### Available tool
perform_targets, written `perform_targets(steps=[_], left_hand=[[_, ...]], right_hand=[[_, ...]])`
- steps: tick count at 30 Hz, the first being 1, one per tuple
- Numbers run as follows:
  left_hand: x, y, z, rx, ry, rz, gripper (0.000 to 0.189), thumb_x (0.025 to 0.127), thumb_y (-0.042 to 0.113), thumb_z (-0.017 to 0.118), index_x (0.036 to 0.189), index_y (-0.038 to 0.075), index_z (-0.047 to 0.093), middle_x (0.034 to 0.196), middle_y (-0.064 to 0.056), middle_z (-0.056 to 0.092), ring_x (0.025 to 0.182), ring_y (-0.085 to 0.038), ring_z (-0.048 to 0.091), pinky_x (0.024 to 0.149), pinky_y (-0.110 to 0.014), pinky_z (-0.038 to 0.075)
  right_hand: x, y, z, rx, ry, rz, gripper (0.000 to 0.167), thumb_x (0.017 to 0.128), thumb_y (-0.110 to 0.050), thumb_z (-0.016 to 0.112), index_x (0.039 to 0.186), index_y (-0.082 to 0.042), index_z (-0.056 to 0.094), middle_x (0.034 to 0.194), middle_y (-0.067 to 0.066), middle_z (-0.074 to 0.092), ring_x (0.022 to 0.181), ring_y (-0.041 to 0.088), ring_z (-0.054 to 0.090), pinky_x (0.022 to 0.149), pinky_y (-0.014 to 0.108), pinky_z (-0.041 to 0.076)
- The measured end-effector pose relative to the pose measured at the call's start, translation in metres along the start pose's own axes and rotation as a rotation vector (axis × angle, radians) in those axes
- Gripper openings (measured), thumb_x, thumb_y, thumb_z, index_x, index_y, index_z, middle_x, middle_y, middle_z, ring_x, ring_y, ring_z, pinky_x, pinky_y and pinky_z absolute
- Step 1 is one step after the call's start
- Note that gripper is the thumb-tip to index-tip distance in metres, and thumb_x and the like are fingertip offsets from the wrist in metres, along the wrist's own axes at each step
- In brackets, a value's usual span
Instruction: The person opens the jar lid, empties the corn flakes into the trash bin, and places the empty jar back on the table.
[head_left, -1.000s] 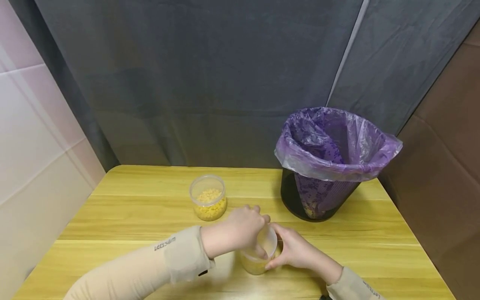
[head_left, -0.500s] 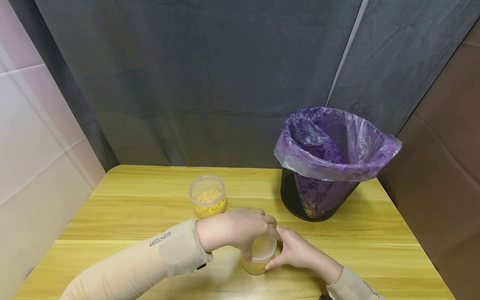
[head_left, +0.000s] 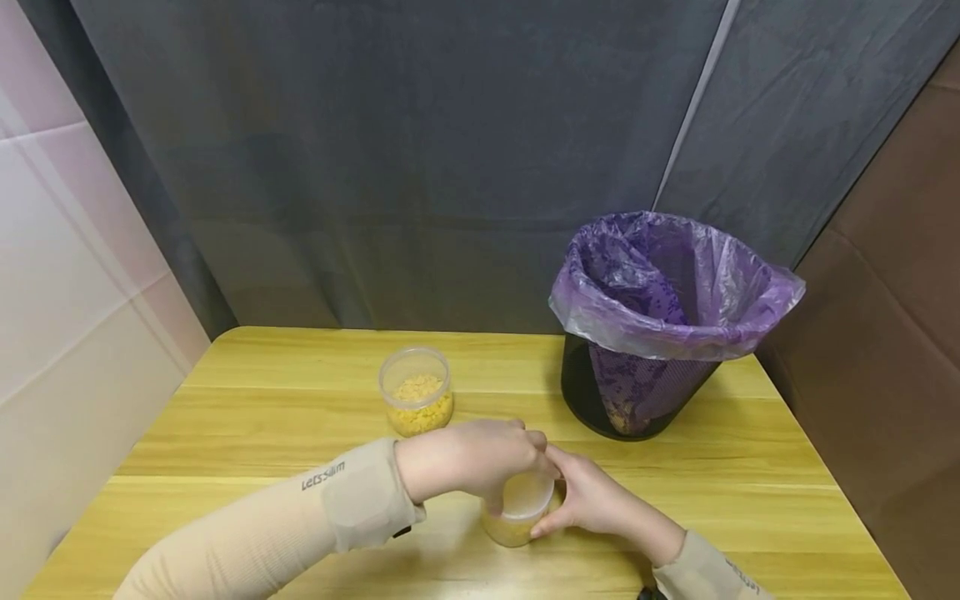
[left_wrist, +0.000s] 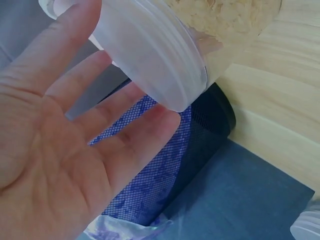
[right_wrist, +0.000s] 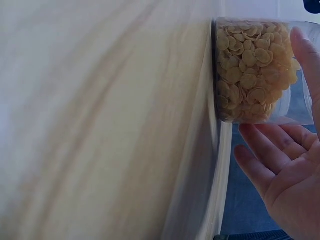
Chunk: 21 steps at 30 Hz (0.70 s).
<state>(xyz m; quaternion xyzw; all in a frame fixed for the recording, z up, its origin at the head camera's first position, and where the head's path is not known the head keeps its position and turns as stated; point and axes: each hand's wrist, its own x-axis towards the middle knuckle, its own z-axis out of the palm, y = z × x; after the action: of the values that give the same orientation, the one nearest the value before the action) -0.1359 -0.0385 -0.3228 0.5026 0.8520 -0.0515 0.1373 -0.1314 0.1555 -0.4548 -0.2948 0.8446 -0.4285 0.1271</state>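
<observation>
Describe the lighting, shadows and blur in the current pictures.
Head view: fairly even light, soft shadow right of the bin, shine on its bag. Left wrist view: cool bluish tint, pale low-contrast lid. Right wrist view: nearby table blurred, flakes in the jar crisper, haze toward the top.

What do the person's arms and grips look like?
The left sleeve and right sleeve are beige with dark lettering, the left's apparently reading "LetsSlim". A small black piece shows beneath the left cuff. Left grip and right grip look bare.
</observation>
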Motion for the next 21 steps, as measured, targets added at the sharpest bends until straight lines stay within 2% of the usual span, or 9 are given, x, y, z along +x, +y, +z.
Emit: perform_targets(steps=[5, 11, 21], left_hand=[[0.002, 0.001, 0.003, 0.044, 0.020, -0.016, 0.065, 0.060, 0.025, 0.092, 0.119, 0.029, 0.066, 0.105, 0.009, 0.057, 0.089, -0.011, 0.052, 0.076, -0.021, 0.048], [0.003, 0.005, 0.004, 0.089, 0.027, -0.059, 0.060, 0.061, 0.034, 0.090, 0.116, 0.027, 0.068, 0.100, 0.008, 0.057, 0.086, -0.012, 0.052, 0.075, -0.021, 0.048], [-0.001, 0.012, 0.008, 0.132, 0.086, -0.121, 0.054, 0.063, 0.046, 0.086, 0.109, 0.022, 0.069, 0.094, 0.006, 0.058, 0.080, -0.012, 0.056, 0.068, -0.021, 0.048]], right_hand=[[0.000, 0.000, 0.000, -0.002, 0.004, -0.013, 0.104, 0.058, -0.047, 0.087, 0.146, -0.022, 0.037, 0.125, -0.003, 0.060, 0.107, 0.013, 0.057, 0.096, 0.040, 0.043], [0.001, 0.001, 0.001, 0.007, 0.002, -0.021, 0.095, 0.060, -0.047, 0.087, 0.140, -0.021, 0.043, 0.124, -0.007, 0.059, 0.107, 0.012, 0.056, 0.094, 0.036, 0.045], [0.000, 0.003, 0.002, 0.013, 0.013, -0.030, 0.088, 0.059, -0.046, 0.087, 0.132, -0.015, 0.049, 0.122, -0.005, 0.059, 0.106, 0.013, 0.057, 0.093, 0.034, 0.046]])
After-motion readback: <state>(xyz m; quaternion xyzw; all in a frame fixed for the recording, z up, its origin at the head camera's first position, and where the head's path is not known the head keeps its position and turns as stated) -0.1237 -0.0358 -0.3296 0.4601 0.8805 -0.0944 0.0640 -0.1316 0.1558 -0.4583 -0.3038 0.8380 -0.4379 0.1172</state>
